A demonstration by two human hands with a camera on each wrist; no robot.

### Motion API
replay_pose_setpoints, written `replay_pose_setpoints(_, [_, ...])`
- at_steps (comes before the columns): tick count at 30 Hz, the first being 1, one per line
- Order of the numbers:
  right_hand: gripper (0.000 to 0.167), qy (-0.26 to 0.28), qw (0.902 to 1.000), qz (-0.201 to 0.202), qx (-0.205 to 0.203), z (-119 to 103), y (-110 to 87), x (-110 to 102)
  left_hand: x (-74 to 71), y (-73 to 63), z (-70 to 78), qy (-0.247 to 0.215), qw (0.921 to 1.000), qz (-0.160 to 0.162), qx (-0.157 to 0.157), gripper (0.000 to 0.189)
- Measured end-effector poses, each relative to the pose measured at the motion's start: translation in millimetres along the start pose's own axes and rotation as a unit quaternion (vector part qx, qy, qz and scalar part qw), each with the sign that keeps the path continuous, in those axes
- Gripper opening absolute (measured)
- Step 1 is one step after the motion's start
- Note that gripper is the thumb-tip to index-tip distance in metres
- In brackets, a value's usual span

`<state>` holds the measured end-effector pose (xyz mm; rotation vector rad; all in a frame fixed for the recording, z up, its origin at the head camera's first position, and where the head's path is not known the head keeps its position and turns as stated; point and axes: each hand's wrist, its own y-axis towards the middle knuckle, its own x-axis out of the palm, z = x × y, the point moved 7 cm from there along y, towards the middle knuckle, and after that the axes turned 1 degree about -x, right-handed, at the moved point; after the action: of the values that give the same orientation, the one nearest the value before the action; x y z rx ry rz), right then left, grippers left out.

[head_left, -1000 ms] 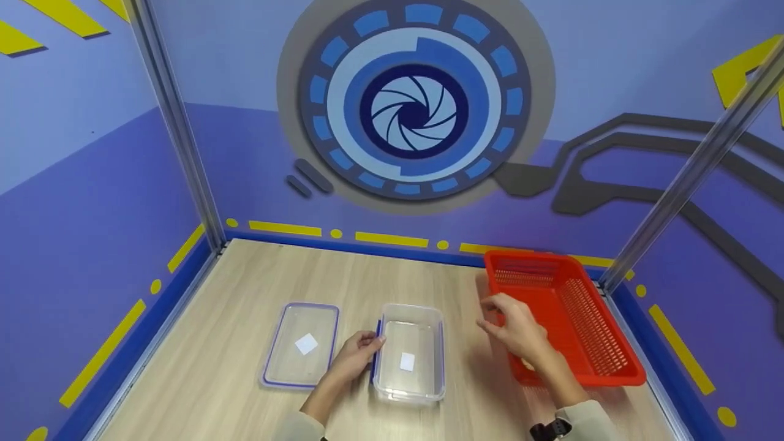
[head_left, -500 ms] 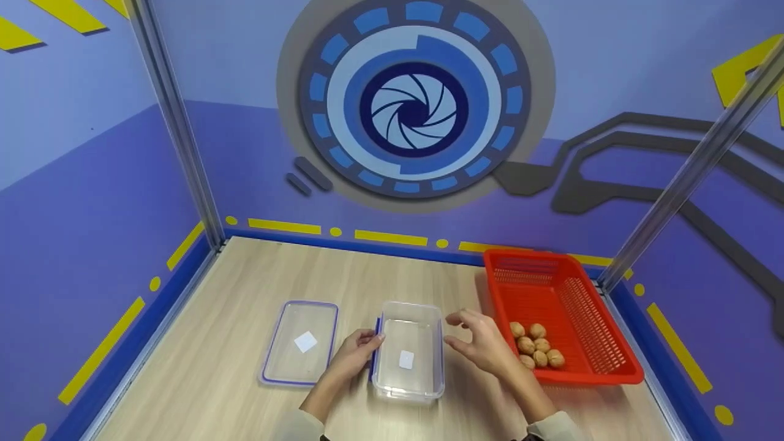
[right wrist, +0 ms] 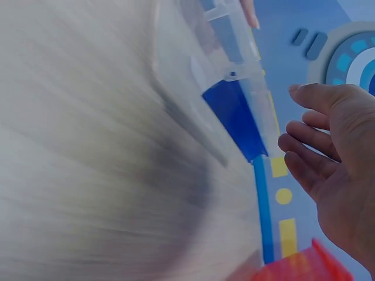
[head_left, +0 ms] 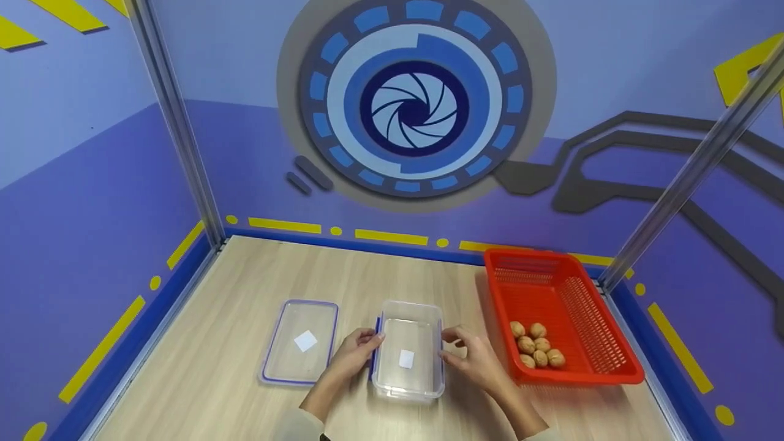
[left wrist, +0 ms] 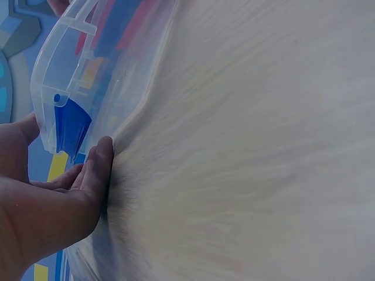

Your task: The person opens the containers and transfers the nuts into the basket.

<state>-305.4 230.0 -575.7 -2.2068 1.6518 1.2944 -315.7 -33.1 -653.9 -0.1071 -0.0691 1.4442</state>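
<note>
A clear plastic food container (head_left: 409,392) without its lid stands upright on the table, a small white label showing on it. My left hand (head_left: 354,355) holds its left side, thumb at the rim and fingers low against the wall. In the left wrist view, a blue latch (left wrist: 71,124) lies beside that thumb. My right hand (head_left: 478,358) is at the container's right side, fingers loosely bent and holding nothing. From the right wrist view, its fingers appear just apart from another blue latch (right wrist: 235,114), which hangs outward. The blue-edged lid (head_left: 300,367) lies flat to the left.
A red plastic basket (head_left: 569,306) stands at the right with several walnuts (head_left: 541,345) in its near left corner. Printed walls and metal posts (head_left: 180,135) enclose the wooden table (head_left: 245,275) at the back and sides.
My right hand has moved left from over the basket to the container's right side, uncovering the walnuts. The left hand, container and lid have stayed in place.
</note>
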Motion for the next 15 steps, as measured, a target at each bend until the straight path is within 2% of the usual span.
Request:
replay_pose_setpoints(9, [0.033, 0.045, 0.9979, 0.044, 0.016, 9.1, -7.9, 7.0, -0.8, 0.1, 0.5, 0.007, 0.9999, 0.004, -0.01, 0.063])
replay_pose_setpoints(12, [0.034, 0.073, 0.9949, 0.053, 0.046, 15.1, -12.3, 11.0, -0.4, -0.1, -1.1, 0.0, 0.9999, 0.005, -0.012, 0.064])
replay_pose_setpoints(15, [0.035, 0.118, 0.9875, 0.057, 0.088, 22.0, -18.8, 16.9, 0.3, -1.0, -2.8, -0.002, 0.9999, 0.007, -0.009, 0.065])
